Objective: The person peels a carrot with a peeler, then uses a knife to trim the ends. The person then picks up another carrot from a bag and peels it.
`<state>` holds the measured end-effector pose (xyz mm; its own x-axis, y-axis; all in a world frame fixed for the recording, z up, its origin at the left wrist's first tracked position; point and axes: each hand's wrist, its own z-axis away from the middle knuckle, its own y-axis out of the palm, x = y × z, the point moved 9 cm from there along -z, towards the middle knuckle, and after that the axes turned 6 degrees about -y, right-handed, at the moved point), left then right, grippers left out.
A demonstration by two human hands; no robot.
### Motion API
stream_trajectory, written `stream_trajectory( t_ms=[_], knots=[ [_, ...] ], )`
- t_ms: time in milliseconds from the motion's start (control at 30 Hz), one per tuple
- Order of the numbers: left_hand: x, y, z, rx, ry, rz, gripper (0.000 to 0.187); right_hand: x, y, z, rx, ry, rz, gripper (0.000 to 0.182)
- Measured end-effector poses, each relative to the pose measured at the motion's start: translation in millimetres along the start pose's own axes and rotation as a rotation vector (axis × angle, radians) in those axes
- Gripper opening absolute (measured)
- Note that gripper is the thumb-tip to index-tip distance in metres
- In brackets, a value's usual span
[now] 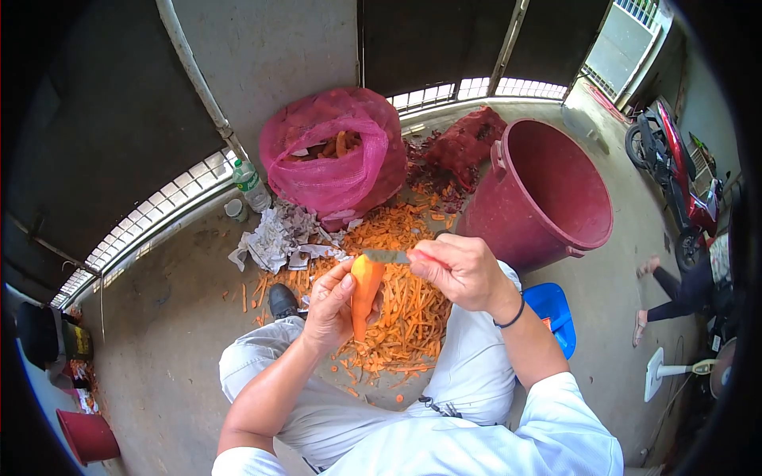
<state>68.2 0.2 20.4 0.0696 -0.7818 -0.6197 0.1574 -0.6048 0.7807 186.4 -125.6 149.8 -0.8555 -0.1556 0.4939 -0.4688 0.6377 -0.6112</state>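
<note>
My left hand (330,308) is wrapped round a peeled orange carrot (365,289), which hangs with its thin end down. In my right hand (460,271) is a knife with a reddish handle, its fingers closed on it. The dark knife blade (386,256) lies across the thick top end of the carrot and touches it or very nearly so. Below both hands, between my legs, a heap of carrot peelings (405,317) covers the floor.
A pink mesh sack (333,170) stands ahead, beside a crumpled red net sack (468,147) and a large maroon tub (524,202). Crumpled paper (278,238) and a plastic bottle (252,186) are at left. A blue container (552,317) sits by my right leg. A person (690,289) is at far right.
</note>
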Motion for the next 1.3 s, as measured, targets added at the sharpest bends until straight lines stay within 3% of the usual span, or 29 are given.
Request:
stream_trajectory(
  t_ms=[100, 267, 333, 400, 467, 667, 867, 1000, 1300],
  knots=[
    [2, 1, -2, -0.029, -0.018, -0.004, 0.046, 12, 9, 1, 0.160, 0.055, 0.045, 0.021],
    [4, -2, -3, -0.033, -0.045, 0.033, 0.046, -23, 15, 6, 0.165, 0.108, 0.070, 0.027],
    [2, -1, -3, -0.025, -0.038, 0.013, 0.046, -52, 10, 12, 0.107, 0.284, 0.132, 0.029],
    [5, -1, -3, -0.028, -0.061, 0.040, 0.045, -57, 8, 15, 0.094, 0.319, 0.113, 0.029],
    [6, -5, -5, -0.059, -0.077, 0.024, 0.043, -56, 11, 18, 0.035, 0.392, -0.129, 0.028],
    [10, -16, -6, -0.167, -0.078, -0.060, 0.041, -27, 24, 7, 0.202, 0.168, -0.073, 0.026],
    [6, -9, -2, -0.151, -0.072, -0.149, 0.045, -46, 9, 9, 0.202, 0.224, -0.050, 0.025],
    [4, -13, -3, -0.172, -0.064, -0.140, 0.048, -16, 5, 7, 0.213, 0.163, -0.152, 0.022],
    [0, -9, -1, -0.145, 0.022, -0.171, 0.052, -13, 15, 9, 0.286, 0.163, -0.031, 0.025]
  ],
)
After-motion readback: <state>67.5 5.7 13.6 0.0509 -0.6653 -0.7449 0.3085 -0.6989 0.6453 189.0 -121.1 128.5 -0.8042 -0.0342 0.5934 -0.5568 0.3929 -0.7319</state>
